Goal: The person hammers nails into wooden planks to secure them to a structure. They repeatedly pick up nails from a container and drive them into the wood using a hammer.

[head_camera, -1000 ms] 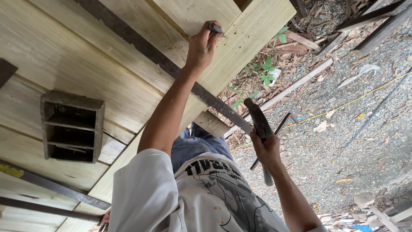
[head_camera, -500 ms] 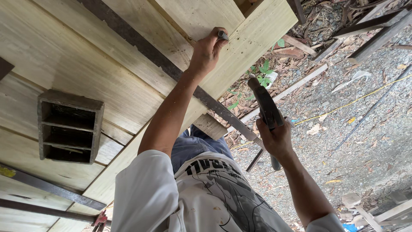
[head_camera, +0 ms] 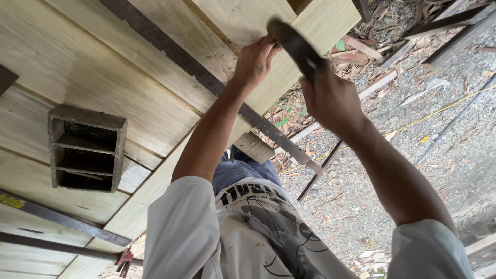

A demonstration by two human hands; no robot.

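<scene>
Left hand: up at top centre of the frame, the left hand (head_camera: 254,63) is raised on a stretched arm, fingers (head_camera: 268,47) bunched together against the pale board (head_camera: 310,31); what they pinch is too small to tell.
Right hand: the right hand (head_camera: 330,101) sits just right of it, fist wrapped tight round the handle of a dark hammer (head_camera: 295,45), forearm running down to the lower right.
Hammer: it slants up-left from the fist, blurred, its head right beside the left fingertips at the board's face.
Board: light, smooth-planed timber with fine grain, its squared end cutting off near the upper right of the frame.
Edges: a dark metal strip (head_camera: 206,80) runs diagonally from top left towards centre, passing just under the left wrist.
Open room: right of the board's end the view opens onto the gravel ground (head_camera: 413,155), well clear of both hands.
Wall: more pale planks (head_camera: 77,62) fill the left half, joined in long seams.
Vent block: a grey, rough, slotted vent block (head_camera: 87,149) is set in the planks at centre left, well apart from the hands.
Ground litter: dry leaves, scrap wood strips and a yellow cord (head_camera: 439,111) lie on the gravel at right.
Clothing: a white printed shirt (head_camera: 258,232) fills the bottom centre.
</scene>
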